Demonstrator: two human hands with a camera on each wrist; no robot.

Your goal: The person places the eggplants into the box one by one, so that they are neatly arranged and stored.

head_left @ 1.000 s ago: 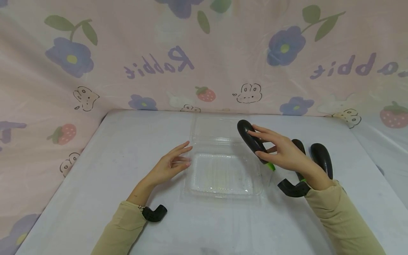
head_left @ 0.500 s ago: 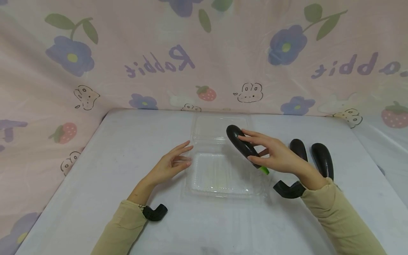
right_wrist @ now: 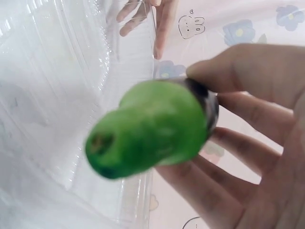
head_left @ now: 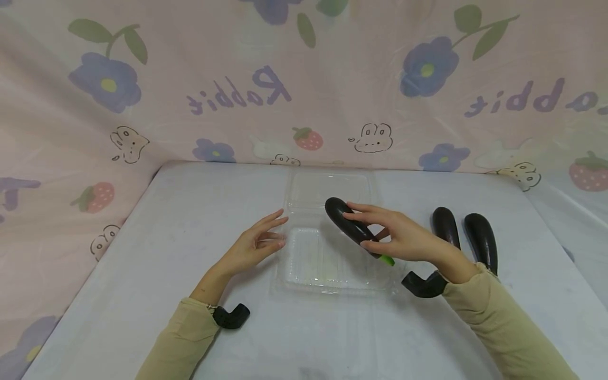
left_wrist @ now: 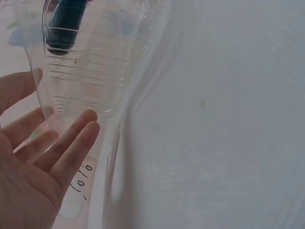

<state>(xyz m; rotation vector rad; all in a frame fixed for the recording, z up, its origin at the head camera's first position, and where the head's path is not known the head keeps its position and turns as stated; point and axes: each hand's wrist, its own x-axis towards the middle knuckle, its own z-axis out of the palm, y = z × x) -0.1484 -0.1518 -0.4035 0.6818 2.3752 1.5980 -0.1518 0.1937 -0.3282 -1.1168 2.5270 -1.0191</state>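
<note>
My right hand (head_left: 399, 235) grips a dark eggplant (head_left: 349, 221) between thumb and fingers, tilted over the right part of a clear plastic clamshell box (head_left: 313, 290). Its green stem (right_wrist: 147, 129) faces the camera in the right wrist view. The box lies with its lid (head_left: 328, 184) folded back toward the far edge. At the box's left side, my left hand (head_left: 252, 245) has its fingers extended and holds nothing. In the left wrist view its fingertips (left_wrist: 88, 116) are close to the clear wall; whether all touch it I cannot tell.
Two more eggplants lie to the right on the white tabletop (head_left: 142, 253), a nearer-in one (head_left: 445, 227) and an outer one (head_left: 481, 240), partly hidden by my right forearm. A printed curtain (head_left: 332, 105) hangs behind the table.
My right hand has carried the eggplant leftward and a little toward me, from the box's right edge to over the box. The left hand has stayed almost still.
</note>
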